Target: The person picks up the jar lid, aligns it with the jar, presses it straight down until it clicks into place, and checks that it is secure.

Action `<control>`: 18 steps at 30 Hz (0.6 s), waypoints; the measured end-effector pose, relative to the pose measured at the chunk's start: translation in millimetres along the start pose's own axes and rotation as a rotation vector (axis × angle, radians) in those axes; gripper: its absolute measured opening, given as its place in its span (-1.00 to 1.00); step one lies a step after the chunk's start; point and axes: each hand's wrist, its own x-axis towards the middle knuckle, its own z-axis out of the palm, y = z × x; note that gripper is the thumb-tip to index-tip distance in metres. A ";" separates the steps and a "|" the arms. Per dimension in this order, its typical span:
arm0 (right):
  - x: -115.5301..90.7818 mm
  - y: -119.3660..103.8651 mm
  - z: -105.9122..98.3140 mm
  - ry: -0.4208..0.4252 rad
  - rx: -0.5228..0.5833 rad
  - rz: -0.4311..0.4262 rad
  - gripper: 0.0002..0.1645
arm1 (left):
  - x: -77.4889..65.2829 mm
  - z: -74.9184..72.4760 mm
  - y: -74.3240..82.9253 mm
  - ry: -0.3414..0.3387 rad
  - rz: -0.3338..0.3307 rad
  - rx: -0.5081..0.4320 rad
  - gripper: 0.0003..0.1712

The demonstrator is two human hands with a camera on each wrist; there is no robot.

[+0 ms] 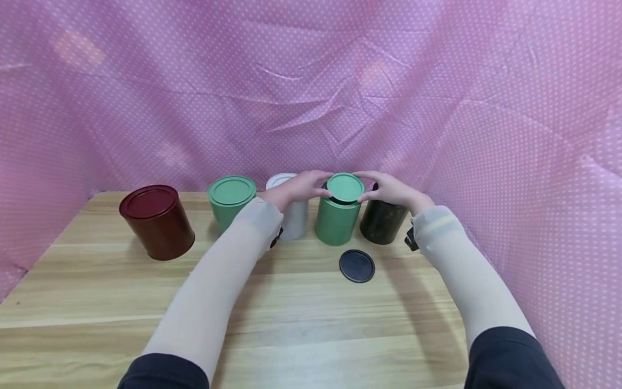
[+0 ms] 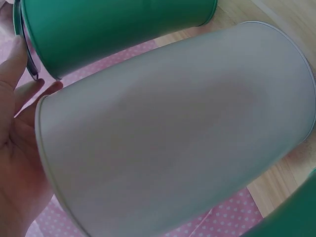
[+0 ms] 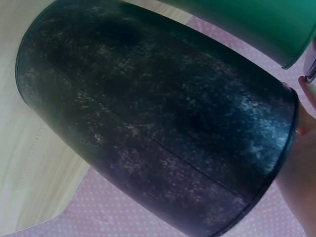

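Observation:
Both hands hold a round green lid [image 1: 345, 186] just over the mouth of a green can [image 1: 335, 224], with a dark gap showing between lid and can. My left hand [image 1: 307, 186] pinches the lid's left edge, its wrist over a white can [image 1: 294, 220]. From the other side my right hand [image 1: 390, 190] grips the right edge, passing above a mottled black can [image 1: 381, 222]. The left wrist view shows the left fingers [image 2: 19, 61] at the lid's rim beside the white can. In the right wrist view, the black can [image 3: 158, 118] hides most of the right hand.
A black lid [image 1: 357, 266] lies flat on the wooden table [image 1: 301, 324] in front of the green can. Farther left stand another lidded green can [image 1: 232, 195] and a dark red lidded can [image 1: 157, 227]. Pink dotted cloth [image 1: 311, 81] hangs behind and at the sides.

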 end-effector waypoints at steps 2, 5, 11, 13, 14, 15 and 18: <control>2.0 2.5 0.9 -0.009 -0.011 0.001 -0.12 | 1.8 1.5 -0.3 -0.014 -0.007 0.009 -0.29; 3.3 4.5 2.0 -0.021 -0.033 0.012 -0.11 | 3.7 3.5 -0.5 -0.037 -0.034 0.023 -0.28; 5.3 6.6 1.4 -0.066 -0.019 0.019 -0.10 | 2.9 2.6 1.1 -0.056 -0.077 0.056 -0.28; 6.2 6.2 0.4 -0.088 -0.005 0.026 -0.11 | 1.6 1.8 1.9 -0.065 -0.083 0.044 -0.29; 6.7 5.8 -0.1 -0.098 0.003 0.031 -0.11 | 0.9 1.5 2.6 -0.070 -0.084 0.034 -0.29; 7.2 5.2 -0.6 -0.108 0.016 0.041 -0.12 | 0.5 1.0 3.1 -0.076 -0.083 0.029 -0.30; 8.3 2.3 -2.6 -0.136 0.041 0.061 -0.13 | -0.9 -0.9 4.4 -0.089 -0.091 0.013 -0.30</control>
